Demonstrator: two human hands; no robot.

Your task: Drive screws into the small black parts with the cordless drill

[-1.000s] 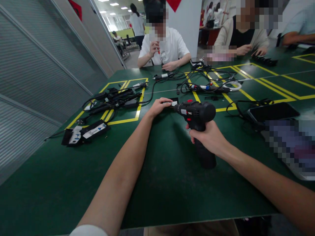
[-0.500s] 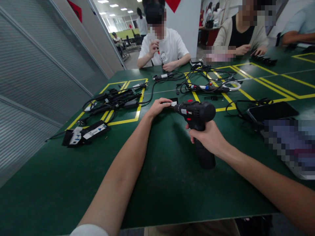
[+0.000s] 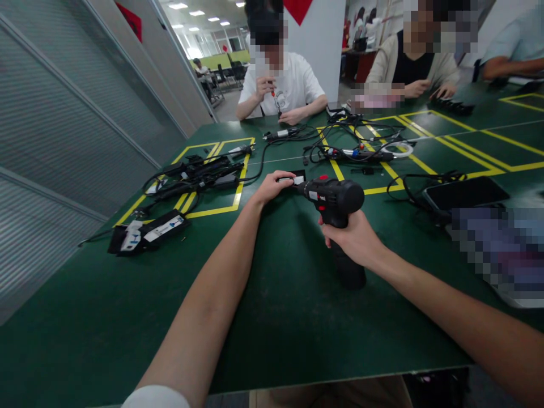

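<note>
Gripping a black power drill [image 3: 338,194] over the green table [image 3: 272,334], nose at a small black part [image 3: 299,179]
Pointing left and away along a near-level barrel, with handle slanting down toward the near edge; wrapped tightly in right hand [image 3: 351,235]; touching the part with left hand [image 3: 273,186], partly curled, cannot tell how firmly closed

Single head-mounted view looks forward and down from above the near edge of the green worktable [image 3: 272,328], facing the white-shirted co-worker [image 3: 300,79] seated opposite.
</note>
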